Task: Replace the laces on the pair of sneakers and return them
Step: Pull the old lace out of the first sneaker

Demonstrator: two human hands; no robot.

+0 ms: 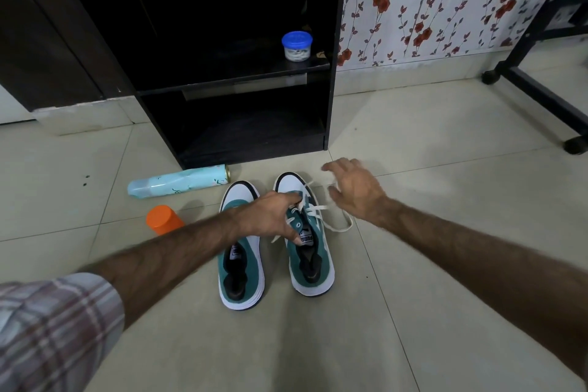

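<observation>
Right, two teal-and-white suede sneakers sit side by side on the pale tiled floor (413,143), toes pointing at the black wooden shelf unit (334,41). On the left sneaker (241,267) I can see no lace, though the forearm hides its front; the right sneaker (310,261) carries a loose white lace (337,226), threaded at the front eyelets and trailing off onto the floor on its right side. The left hand (270,216) reaches across the left sneaker and rests on the right one's tongue, fingers curled down among the lace crossings, thumb near the label; whether it truly pinches the lace I cannot tell. The right hand (353,188) hovers just beside the right sneaker's toe, fingers spread and relaxed, blurred, holding nothing.

Left of the sneakers a pale blue floral spray can (178,183) lies on its side, against the foot of the shelf unit. An orange cylindrical cap (162,219) stands nearer, partly behind the left forearm. Up on the middle shelf stands a small white tub with a blue lid (297,45). A checked sleeve (54,328) covers the left upper arm. Floral wallpaper (445,3) runs behind, and a black wheeled frame (541,99) stands at far right.
</observation>
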